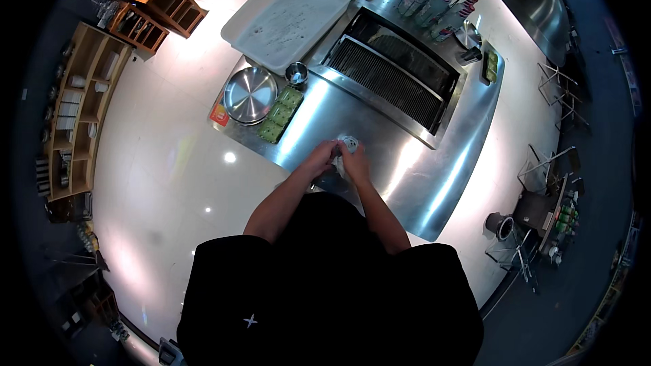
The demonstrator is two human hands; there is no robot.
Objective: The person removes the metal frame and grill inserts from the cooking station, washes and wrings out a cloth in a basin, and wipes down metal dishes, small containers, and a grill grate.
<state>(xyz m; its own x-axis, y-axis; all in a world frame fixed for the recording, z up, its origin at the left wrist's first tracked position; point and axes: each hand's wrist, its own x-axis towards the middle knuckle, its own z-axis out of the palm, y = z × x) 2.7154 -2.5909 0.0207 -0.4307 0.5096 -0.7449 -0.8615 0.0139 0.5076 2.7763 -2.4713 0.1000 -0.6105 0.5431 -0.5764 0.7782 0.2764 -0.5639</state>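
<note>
My left hand (pixel 323 156) and my right hand (pixel 355 160) meet over the near edge of the stainless steel counter (pixel 346 112). Between them they hold a small shaker-like container (pixel 350 143) with a round, light lid that has dark spots or holes. A piece of white cloth or paper (pixel 339 166) hangs below it, between the hands. Beyond the hands lies a grill with a ribbed grate (pixel 384 77). Left of them a green sectioned tray (pixel 275 116) rests on the counter, beside round steel plates (pixel 250 94) and a metal cup (pixel 296 73). The fingers hide the container's sides.
A large translucent plastic tub (pixel 290 15) overlaps the counter's far left. Glass bottles with red and white tops (pixel 447 20) stand at the far right, near a dark cup (pixel 470 56) and another green tray (pixel 491 66). Wooden shelves (pixel 84 112) stand across the floor at left.
</note>
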